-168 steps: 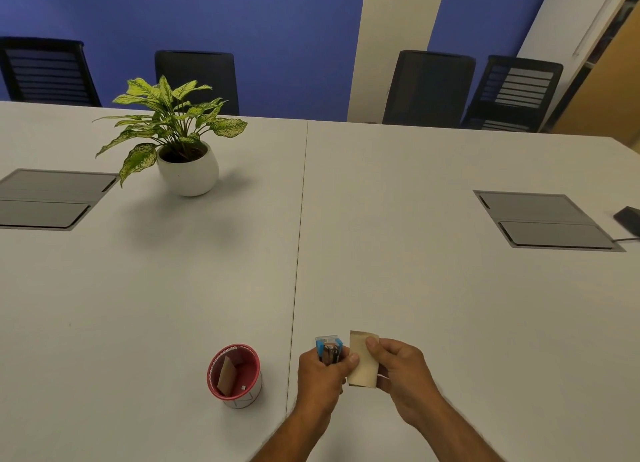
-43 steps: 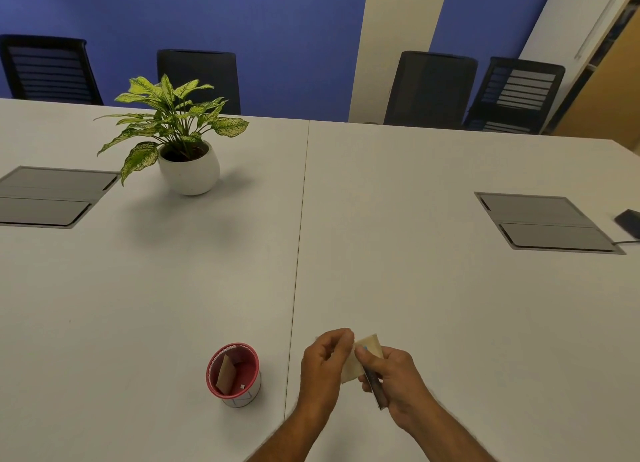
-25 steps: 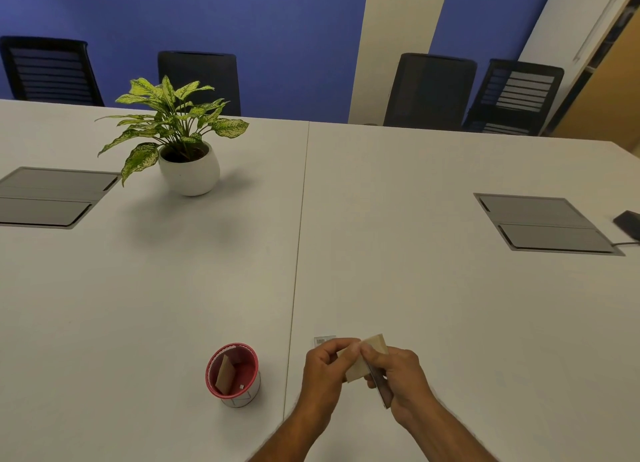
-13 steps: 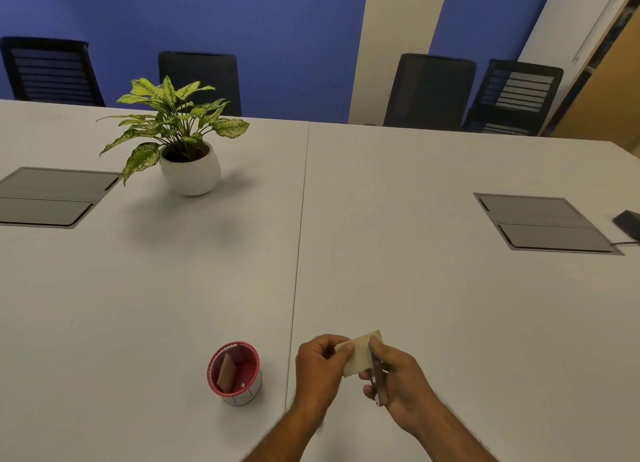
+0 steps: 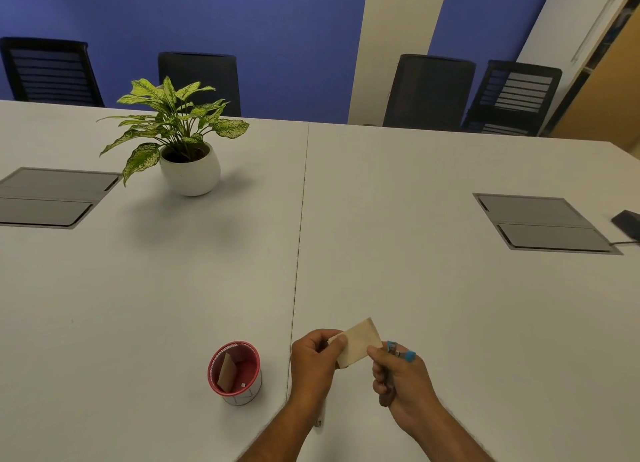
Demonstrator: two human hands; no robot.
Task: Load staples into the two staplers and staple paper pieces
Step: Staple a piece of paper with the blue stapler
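Note:
My left hand (image 5: 313, 361) pinches the left end of a small beige paper piece (image 5: 358, 341) held above the white table (image 5: 415, 288). My right hand (image 5: 403, 380) is closed around a small stapler (image 5: 394, 352) with blue tips, its front end at the paper's right edge. A red cup (image 5: 234, 373) to the left of my hands holds another brown paper piece (image 5: 227, 377). A small white object (image 5: 318, 423) peeks out on the table under my left forearm; I cannot tell what it is.
A potted plant (image 5: 183, 143) in a white pot stands at the far left. Grey cable hatches are set into the table at left (image 5: 52, 198) and right (image 5: 543, 224). A dark device (image 5: 628, 221) lies at the right edge. Black chairs line the far side.
The paper has tilted and shifted right a little. My right hand has turned the stapler so its blue tips now show beside the paper's right edge.

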